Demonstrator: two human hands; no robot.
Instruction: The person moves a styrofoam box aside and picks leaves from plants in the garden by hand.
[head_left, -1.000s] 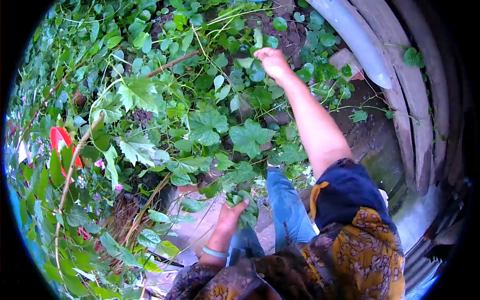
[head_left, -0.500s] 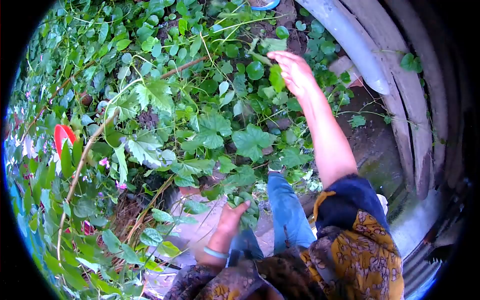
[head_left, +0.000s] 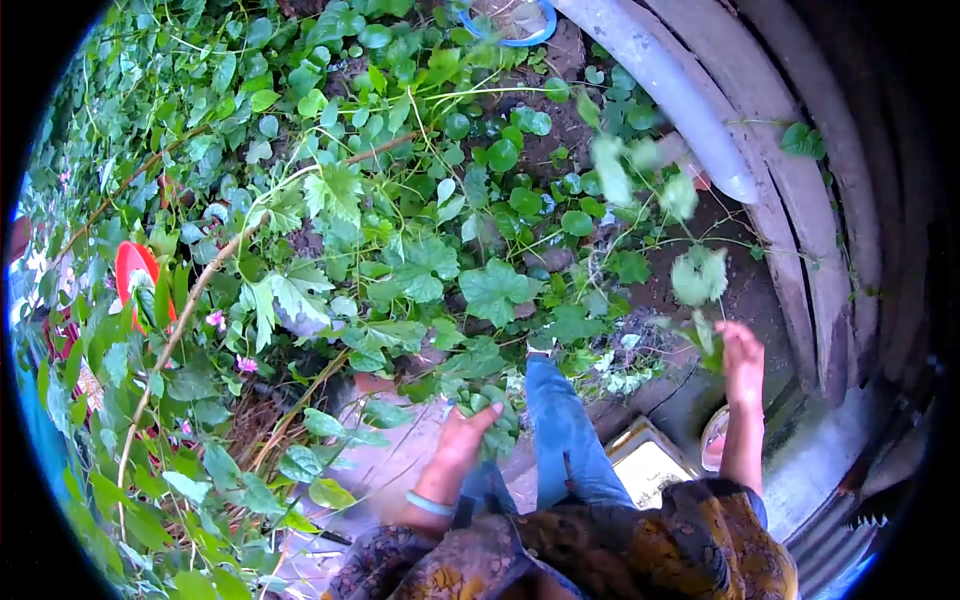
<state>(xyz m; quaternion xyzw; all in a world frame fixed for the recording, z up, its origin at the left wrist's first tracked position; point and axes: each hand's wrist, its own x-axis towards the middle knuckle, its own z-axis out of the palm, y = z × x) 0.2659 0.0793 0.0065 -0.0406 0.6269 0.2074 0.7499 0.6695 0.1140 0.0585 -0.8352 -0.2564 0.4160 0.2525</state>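
Note:
My left hand is closed round a bunch of green leaves low in the middle, in front of my legs. A pale bangle sits on that wrist. Over on the right, my right hand pinches the lower end of a leafy vine, whose blurred leaves stretch up and to the left toward the grey pipe. Broad-leaved plants grow on the ground ahead of both hands.
A grey pipe and weathered wooden beams curve down the right side. A blue-rimmed container is at the top. Near my legs are a pale tray and a round container. A brown branch crosses the left.
My right hand has moved from the upper plants down and right, pulling the vine along. My left hand still holds its leaves. The tray and round container have come into view.

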